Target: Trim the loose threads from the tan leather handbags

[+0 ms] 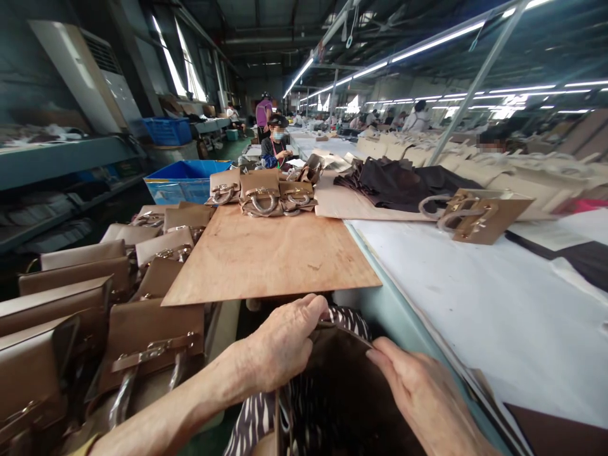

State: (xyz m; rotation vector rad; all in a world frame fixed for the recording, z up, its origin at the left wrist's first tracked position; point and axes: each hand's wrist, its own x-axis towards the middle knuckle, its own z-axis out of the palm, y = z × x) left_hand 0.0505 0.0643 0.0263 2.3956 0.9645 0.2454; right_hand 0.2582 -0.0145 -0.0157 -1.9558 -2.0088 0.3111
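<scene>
Brown bag [349,373], apparently, held open by left hand [285,342] and right hand [420,383].

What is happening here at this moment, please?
A person's left hand and right hand hold the rim of what looks like an open brown bag, low in front. Tan handbags sit at the far end of the wooden board just beyond; more handbags are massed at the left. Another bag rests at the right.

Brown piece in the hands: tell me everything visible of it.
The brown piece is dark, with a thin, paler edge; its material is unclear, perhaps leather or lining. The left hand and right hand grip that edge, which slopes down toward the right. Patterned cloth shows beyond it; lower down, shadow hides it.
</scene>
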